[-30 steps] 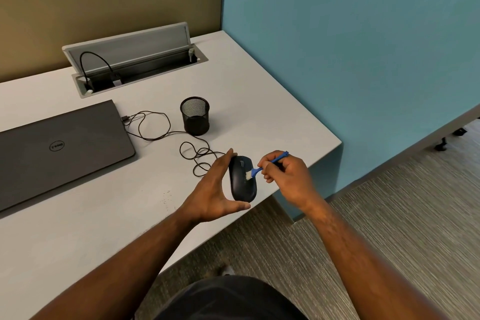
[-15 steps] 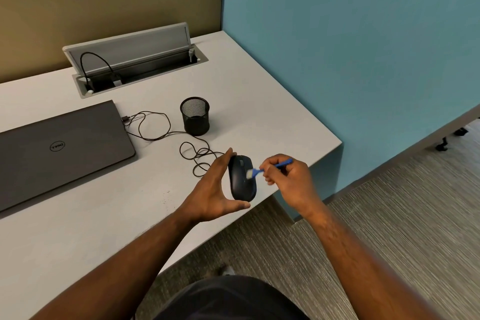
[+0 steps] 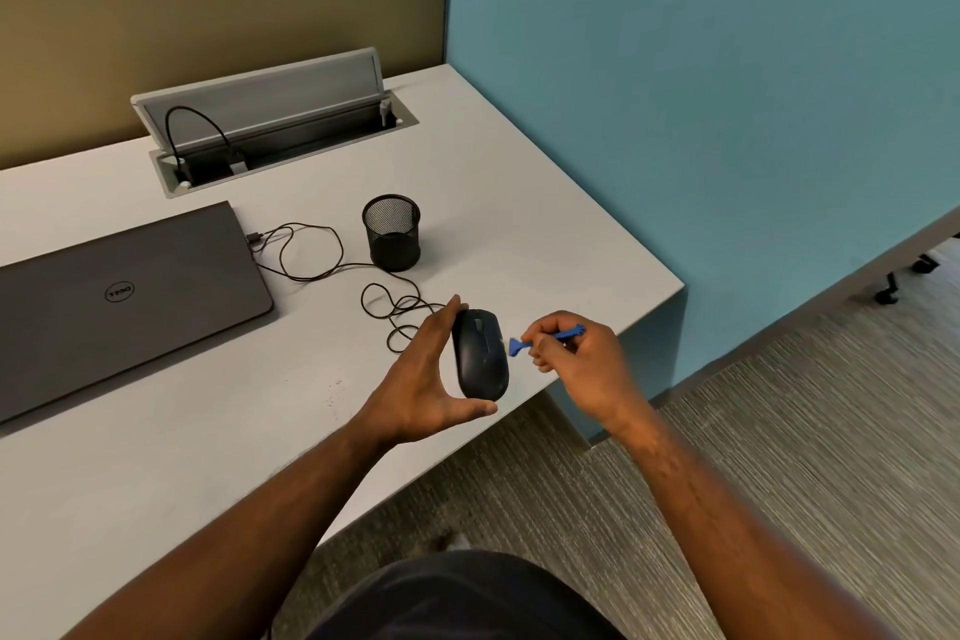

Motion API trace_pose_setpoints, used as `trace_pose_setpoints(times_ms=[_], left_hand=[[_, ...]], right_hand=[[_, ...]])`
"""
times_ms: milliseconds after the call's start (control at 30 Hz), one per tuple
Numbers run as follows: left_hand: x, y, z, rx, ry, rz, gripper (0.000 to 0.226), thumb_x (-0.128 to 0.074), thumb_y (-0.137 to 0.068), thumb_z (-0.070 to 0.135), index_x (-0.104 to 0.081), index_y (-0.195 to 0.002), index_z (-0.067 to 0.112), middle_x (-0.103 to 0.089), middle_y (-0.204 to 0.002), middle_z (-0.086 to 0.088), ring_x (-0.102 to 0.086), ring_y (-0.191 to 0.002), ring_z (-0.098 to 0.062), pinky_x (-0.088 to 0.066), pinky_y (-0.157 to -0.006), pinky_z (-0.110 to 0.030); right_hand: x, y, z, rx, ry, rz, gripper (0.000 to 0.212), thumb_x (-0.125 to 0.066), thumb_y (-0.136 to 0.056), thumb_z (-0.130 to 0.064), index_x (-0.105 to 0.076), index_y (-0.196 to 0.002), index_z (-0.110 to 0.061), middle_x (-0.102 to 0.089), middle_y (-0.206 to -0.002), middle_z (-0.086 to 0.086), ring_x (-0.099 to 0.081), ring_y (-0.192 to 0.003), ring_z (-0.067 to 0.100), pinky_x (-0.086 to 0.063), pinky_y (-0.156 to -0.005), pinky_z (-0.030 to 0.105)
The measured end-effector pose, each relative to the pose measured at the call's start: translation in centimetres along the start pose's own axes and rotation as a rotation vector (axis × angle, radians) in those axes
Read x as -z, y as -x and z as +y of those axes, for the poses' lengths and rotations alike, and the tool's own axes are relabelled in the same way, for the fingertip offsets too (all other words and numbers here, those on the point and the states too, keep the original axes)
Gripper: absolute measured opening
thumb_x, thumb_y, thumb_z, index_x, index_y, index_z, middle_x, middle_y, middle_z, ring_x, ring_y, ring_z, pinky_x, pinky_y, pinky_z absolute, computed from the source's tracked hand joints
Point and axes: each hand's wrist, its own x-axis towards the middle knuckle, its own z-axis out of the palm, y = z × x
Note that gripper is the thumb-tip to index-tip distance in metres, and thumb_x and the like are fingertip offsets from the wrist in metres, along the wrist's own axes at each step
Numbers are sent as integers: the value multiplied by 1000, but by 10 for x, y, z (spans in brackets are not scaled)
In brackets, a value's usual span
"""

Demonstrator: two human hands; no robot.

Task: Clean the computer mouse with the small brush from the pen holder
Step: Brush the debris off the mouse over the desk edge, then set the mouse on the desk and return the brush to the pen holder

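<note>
Computer mouse (image 3: 480, 353): dark, gripped upright by left hand (image 3: 423, 379) above the surface (image 3: 519, 182) edge. Small brush (image 3: 540, 339): blue, pinched by right hand (image 3: 582, 359), bristle end just beside the mouse's right side. Pen holder (image 3: 393, 233): black mesh, farther back.

Computer mouse (image 3: 480, 353): dark, wired, held up on its side above the desk's front edge, top face toward the camera. Small brush (image 3: 540, 339): blue plastic handle, pale bristle end just beside the mouse's right flank. Pen holder (image 3: 392, 232): black mesh cup, upright on the desk behind the mouse.
</note>
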Motion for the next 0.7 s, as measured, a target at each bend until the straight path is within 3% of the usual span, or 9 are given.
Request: trace_pose_setpoints(times_ms=[100,167,333,700], left_hand=[[1,3,-4,5,-3,15,127,-87,-65,60,-9,-161,30,-17,-166,11,-21,-149,-9,-26,-115,-24],[1,6,-9,16,-1,18,127,-85,-65,63,-9,-160,31,-19,-166,10,-24,-149,-11,-31,-119,-31],[3,16,-23,47,-13,37,125,-82,-65,68,-9,-160,31,-21,-164,10,-29,-148,-15,-39,-116,-38],[11,44,-68,148,-36,123,122,-83,-68,65,-9,-159,34,-16,-164,9,-25,-142,-8,-34,-107,-20]], right_hand=[[1,3,1,-27,49,-183,25,-58,-95,-5,-73,-81,-19,-72,-76,-4,-63,-69,6,-56,-70,27],[-1,5,4,-42,82,-251,27,-58,-94,-5,-73,-78,-21,-71,-75,-2,-63,-70,10,-55,-70,29],[-15,4,10,-75,84,-234,24,-59,-97,-9,-72,-82,-23,-72,-80,-4,-65,-73,8,-54,-69,21],[-50,-4,15,-115,63,-260,20,-57,-98,-8,-72,-90,-18,-73,-86,2,-64,-73,10,-55,-70,21]])
